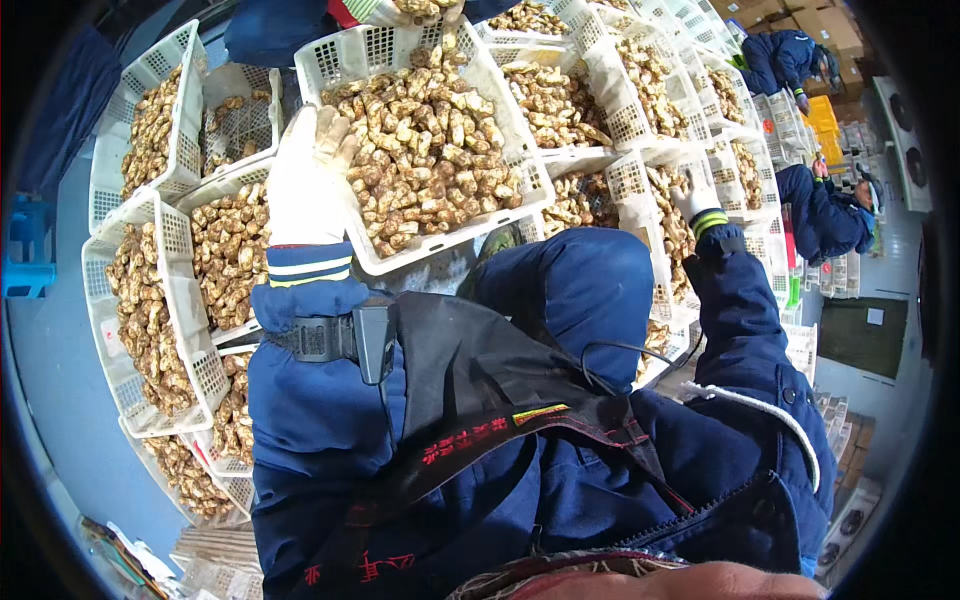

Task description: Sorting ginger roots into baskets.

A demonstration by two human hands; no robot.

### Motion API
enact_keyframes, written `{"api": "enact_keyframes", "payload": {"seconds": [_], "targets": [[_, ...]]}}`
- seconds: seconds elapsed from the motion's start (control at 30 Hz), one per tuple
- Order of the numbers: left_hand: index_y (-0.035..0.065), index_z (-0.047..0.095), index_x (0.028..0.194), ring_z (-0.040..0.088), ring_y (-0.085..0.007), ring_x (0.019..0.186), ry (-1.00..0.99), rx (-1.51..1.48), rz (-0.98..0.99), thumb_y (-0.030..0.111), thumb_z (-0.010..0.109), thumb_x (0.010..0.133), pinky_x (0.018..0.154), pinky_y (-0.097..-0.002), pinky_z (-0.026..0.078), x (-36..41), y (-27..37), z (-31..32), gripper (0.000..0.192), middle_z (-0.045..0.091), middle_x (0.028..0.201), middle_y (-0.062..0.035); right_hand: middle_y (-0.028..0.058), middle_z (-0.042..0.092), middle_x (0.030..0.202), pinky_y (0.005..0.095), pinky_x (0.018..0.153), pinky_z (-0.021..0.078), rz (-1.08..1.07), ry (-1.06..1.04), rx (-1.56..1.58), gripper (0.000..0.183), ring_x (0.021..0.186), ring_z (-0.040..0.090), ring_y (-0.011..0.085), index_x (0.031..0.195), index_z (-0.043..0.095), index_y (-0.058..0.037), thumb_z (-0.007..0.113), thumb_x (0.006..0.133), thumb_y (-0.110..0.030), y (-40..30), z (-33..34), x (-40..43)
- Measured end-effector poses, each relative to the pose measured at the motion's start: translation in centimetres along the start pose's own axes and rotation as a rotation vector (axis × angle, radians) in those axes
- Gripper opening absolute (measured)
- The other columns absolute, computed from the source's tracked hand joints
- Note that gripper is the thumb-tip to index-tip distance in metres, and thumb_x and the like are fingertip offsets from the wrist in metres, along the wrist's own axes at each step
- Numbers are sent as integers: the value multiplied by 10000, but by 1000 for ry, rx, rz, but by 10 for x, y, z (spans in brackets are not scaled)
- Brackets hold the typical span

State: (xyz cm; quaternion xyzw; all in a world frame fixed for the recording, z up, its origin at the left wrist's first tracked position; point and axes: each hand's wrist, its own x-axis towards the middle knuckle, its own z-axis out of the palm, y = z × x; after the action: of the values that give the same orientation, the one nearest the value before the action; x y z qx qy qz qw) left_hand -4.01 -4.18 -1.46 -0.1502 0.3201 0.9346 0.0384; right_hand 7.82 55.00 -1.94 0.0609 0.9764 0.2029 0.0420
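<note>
A white perforated plastic crate [450, 247] full of stubby cream-and-brown mushrooms [435, 142] stands in front of me, tilted in the view. My left hand [311, 176], in a white glove, lies at its left wall with the fingers extended over the rim; whether they press on it cannot be told. Over to the right, my right hand [696, 196], gloved too, is above mushrooms [670, 217] in a narrower-looking crate, fingers spread and nothing seen in them. A co-worker's gloved hands [424, 11] hold mushrooms at the far edge of the middle crate.
Several more mushroom crates [172, 300] stand close together on the left, others [622, 97] at upper right. My bent knee [600, 300] is beside the middle crate. Two co-workers [787, 60] are at far right near yellow crates [825, 127]. A blue plastic stool [30, 247] stands far left.
</note>
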Motion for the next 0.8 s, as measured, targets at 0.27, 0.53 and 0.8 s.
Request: {"api": "enact_keyframes", "payload": {"seconds": [0.27,0.53,0.8], "targets": [[-43,350,1421,491,-358,1306,121,89,116,158,326,1057,1113,-468,425,11,-1,8,417,451,1425,-242,218,682,1072,413,898,510,-623,-223,538,454,1009,655,348,1245,608,-75,544,922,-387,-251,-72,147],[-58,377,1415,521,-338,1266,-48,-24,166,138,383,1044,1087,-436,445,11,9,-17,419,500,1373,-241,184,490,1373,419,982,470,-535,-172,213,785,1177,566,346,1498,362,-179,669,857,-513,-452,-60,157],[-72,360,1423,492,-384,1302,-24,-54,138,154,286,1063,1120,-478,421,0,23,-17,432,455,1419,-276,158,657,1085,430,854,535,-674,-224,28,468,1003,656,325,1233,620,-161,682,806,-343,-428,-78,148]]}}
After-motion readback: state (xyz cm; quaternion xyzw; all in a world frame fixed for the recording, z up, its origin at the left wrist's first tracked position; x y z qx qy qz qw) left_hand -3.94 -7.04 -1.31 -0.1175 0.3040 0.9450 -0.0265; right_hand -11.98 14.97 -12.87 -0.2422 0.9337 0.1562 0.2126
